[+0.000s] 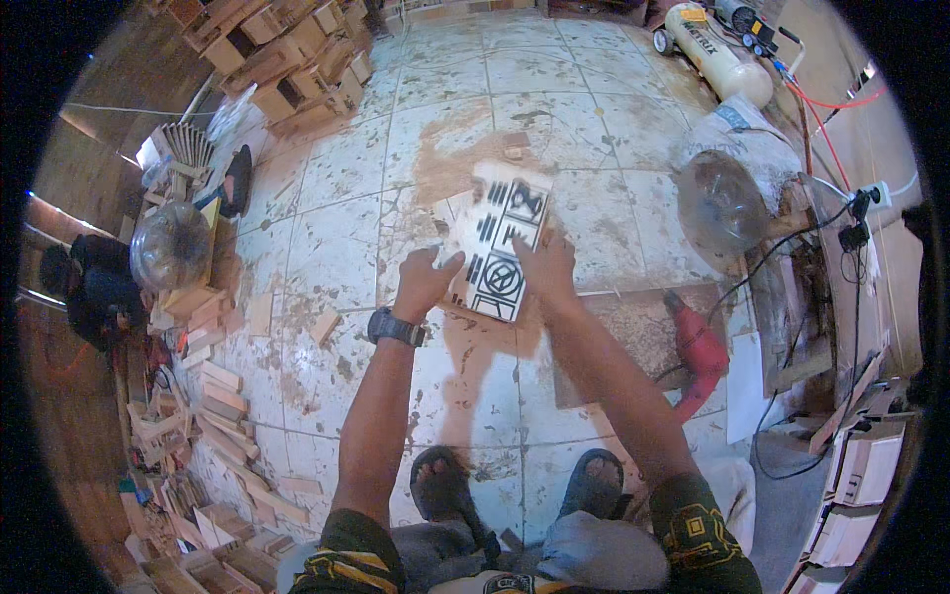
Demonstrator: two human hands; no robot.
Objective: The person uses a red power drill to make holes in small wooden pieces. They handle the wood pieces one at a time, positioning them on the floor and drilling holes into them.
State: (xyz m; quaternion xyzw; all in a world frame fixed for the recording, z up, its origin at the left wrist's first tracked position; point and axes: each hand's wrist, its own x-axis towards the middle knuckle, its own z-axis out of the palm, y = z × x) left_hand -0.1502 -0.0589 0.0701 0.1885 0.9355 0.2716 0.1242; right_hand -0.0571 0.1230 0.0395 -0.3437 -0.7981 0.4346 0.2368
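1. While we look down from the head view, our left hand (426, 282) grips the lower left edge of a white printed board (503, 241), fingers curled round it.
2. Our right hand (546, 267) clasps the same board at its right edge, thumb on the face.
3. The board is held tilted above the dusty tiled floor (327, 228), at twelve o'clock from our sandalled feet (524, 490).
4. At four o'clock from the board lies a red power drill (698, 346).
5. At nine o'clock, wood offcuts (213, 416) pile up along the floor's edge.
6. At one o'clock stands a cream air compressor (717, 54).
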